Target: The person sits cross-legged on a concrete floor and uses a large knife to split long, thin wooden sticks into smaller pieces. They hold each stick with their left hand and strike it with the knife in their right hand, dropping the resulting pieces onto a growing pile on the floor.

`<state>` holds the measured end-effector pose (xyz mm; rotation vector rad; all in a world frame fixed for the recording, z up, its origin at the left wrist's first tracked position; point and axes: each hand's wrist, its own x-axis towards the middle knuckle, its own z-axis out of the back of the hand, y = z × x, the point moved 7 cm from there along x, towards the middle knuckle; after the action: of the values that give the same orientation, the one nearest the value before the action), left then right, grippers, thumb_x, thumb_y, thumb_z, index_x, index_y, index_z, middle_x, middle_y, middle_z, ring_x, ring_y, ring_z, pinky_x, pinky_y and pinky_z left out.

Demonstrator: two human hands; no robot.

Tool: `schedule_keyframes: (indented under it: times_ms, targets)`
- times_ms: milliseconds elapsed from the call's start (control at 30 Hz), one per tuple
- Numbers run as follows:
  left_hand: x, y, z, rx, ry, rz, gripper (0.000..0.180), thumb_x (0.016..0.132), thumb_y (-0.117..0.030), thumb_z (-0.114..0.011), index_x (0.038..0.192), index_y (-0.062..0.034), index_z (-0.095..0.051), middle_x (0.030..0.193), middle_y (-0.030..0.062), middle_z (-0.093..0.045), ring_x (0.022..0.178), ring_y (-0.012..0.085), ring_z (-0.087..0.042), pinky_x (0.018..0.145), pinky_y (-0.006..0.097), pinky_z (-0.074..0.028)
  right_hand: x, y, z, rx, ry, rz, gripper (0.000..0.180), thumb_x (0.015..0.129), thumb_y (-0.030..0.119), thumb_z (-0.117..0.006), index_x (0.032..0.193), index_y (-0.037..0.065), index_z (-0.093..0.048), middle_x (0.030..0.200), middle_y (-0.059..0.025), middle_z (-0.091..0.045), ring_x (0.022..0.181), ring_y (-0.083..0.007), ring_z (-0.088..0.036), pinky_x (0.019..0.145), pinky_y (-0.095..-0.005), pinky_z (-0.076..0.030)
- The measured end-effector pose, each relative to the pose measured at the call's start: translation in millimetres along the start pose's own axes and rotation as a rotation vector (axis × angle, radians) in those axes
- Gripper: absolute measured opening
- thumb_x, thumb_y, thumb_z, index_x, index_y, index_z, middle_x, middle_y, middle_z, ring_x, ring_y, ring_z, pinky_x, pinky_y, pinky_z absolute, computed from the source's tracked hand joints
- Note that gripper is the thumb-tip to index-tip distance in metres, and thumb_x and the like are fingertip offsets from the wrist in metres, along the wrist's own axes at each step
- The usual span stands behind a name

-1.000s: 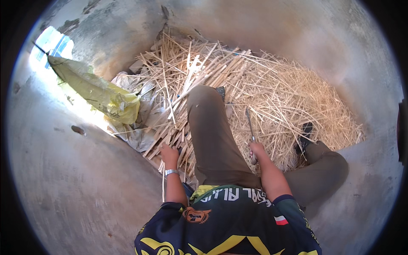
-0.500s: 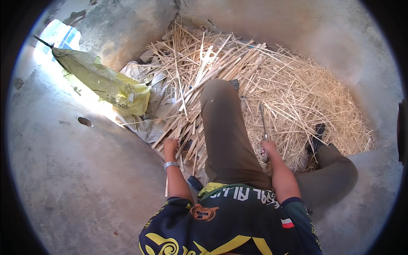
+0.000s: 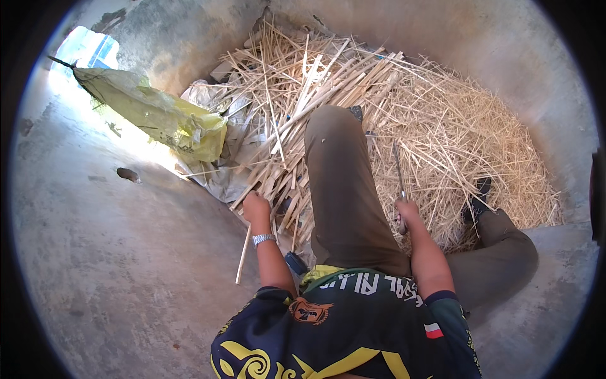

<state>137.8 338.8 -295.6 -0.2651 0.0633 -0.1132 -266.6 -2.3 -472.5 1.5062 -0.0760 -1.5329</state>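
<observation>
Bright light (image 3: 140,153) glares from an opening (image 3: 88,48) at the upper left, beside blotched grey concrete (image 3: 126,271) pierced by a small dark hole (image 3: 128,174), while a brown-stained wall (image 3: 454,44) runs along the back.

You get strong white light from the opening (image 3: 91,47) at the upper left of the sack (image 3: 167,117); glare bleaches the concrete (image 3: 126,240) along its left edge. Right of the sack, the strips (image 3: 309,76) look bright, with soft shadows and slightly fuzzy fine ends. All around it, your view bends toward a black rim.
</observation>
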Motion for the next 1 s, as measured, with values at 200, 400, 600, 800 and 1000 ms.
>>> schedule_keyframes:
  times_ms: [200,400,600,800,1000]
  targets:
    - [1,-2,4,-0.008,-0.033,-0.01,0.022,0.092,-0.022,-0.063,0.108,-0.013,-0.076,0.105,0.0185,-0.074,0.097,0.0384,-0.071,0.082,0.051,-0.056,7,-5,4,0.012,-0.023,-0.028,0.016,0.086,0.015,-0.066,0.092,0.001,-0.061,0.061,-0.0076,-0.055,0.043,-0.018,-0.05,0.04,-0.0377,-0.044]
    - [-10,-25,38,0.034,-0.121,-0.134,0.021,0.09,-0.022,-0.062,0.101,-0.0119,-0.077,0.098,0.0189,-0.074,0.093,0.0388,-0.072,0.08,0.049,-0.057,4,-4,3,0.039,0.0,-0.015,0.014,0.086,0.014,-0.066,0.088,0.002,-0.061,0.06,-0.0063,-0.053,0.042,-0.0168,-0.048,0.04,-0.0362,-0.042]
    - [-20,-48,135,0.22,-0.079,-0.048,0.022,0.088,-0.021,-0.061,0.1,-0.0124,-0.079,0.099,0.0184,-0.074,0.093,0.038,-0.071,0.082,0.048,-0.056,-8,5,3,0.011,0.003,-0.012,0.015,0.085,0.015,-0.068,0.085,0.001,-0.061,0.06,-0.0055,-0.053,0.043,-0.0159,-0.048,0.042,-0.0346,-0.042]
    - [-75,-76,255,0.388,-0.179,-0.172,0.02,0.089,-0.018,-0.061,0.101,-0.0145,-0.076,0.093,0.0148,-0.074,0.091,0.0373,-0.071,0.075,0.047,-0.056,-5,-1,10,-0.031,-0.036,0.021,0.017,0.085,0.016,-0.068,0.085,0.0,-0.06,0.061,-0.0058,-0.053,0.043,-0.0162,-0.048,0.04,-0.035,-0.043]
    - [-108,-102,336,0.441,-0.294,-0.305,0.014,0.094,-0.024,-0.064,0.099,-0.0163,-0.074,0.082,0.0107,-0.072,0.078,0.0345,-0.069,0.067,0.045,-0.053,-9,-2,11,-0.001,-0.013,0.0,0.018,0.086,0.018,-0.068,0.085,0.001,-0.06,0.061,-0.0071,-0.054,0.044,-0.0183,-0.051,0.04,-0.0362,-0.044]
